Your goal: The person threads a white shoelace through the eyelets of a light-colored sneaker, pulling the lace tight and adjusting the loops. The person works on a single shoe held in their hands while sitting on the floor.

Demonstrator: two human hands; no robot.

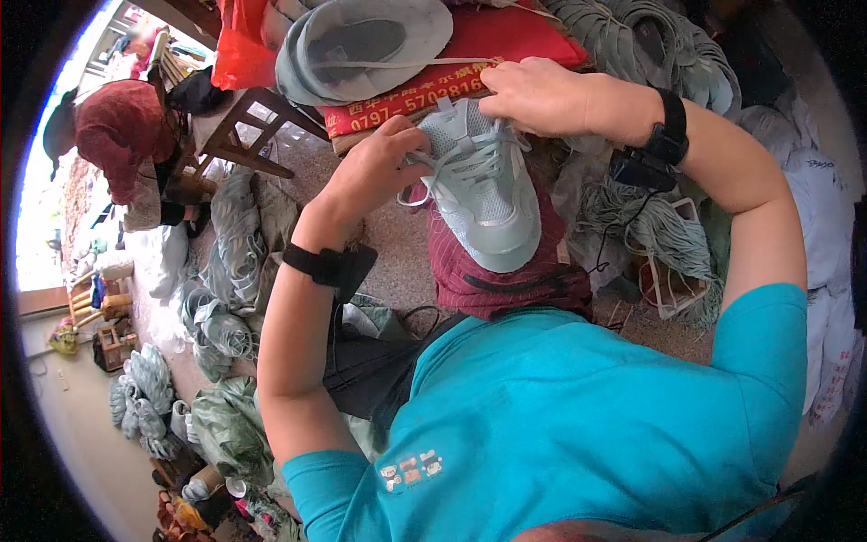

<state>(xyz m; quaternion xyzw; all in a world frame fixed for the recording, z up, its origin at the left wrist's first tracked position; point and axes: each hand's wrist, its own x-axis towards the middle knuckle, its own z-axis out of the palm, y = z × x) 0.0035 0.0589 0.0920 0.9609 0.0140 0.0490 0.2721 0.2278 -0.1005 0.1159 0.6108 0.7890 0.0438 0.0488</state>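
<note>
Head view, looking down past our teal shirt: we hold a pale grey-green sneaker (483, 185) on a dark red knitted cloth (506, 275) over our lap, its toe pointing toward us and its heel away, so the long axis runs from near to far and tilts slightly to our left at the far end. Our left hand (375, 167) lies just left of the shoe's lacing and is closed in a pinch on a pale lace (452, 154) at the upper eyelets; a white lace loop hangs below that hand. Our right hand (533, 95) lies at the far end, fingers curled over the heel collar and tongue, gripping the shoe from above. Both hands touch the shoe; the left is the nearer to the laces, the right the nearer to the heel. Each wrist carries a black strap (316, 264), and a small dark device hangs by the right one. To the right of the right forearm lie bundles of grey-green cord (650, 230); left of the left forearm, heaps of grey-green shoe uppers (230, 257) spread over the floor. Just beyond the right hand sits a red rectangular cushion or bag (506, 41) with a band of yellow print along its near edge, bearing a large pale grey sole piece (361, 45). Farther left of it hangs an orange-red plastic bag (242, 45), above a wooden stool (244, 135). Farthest left, another person in a dark red top (117, 135) bends over their own work.
</note>
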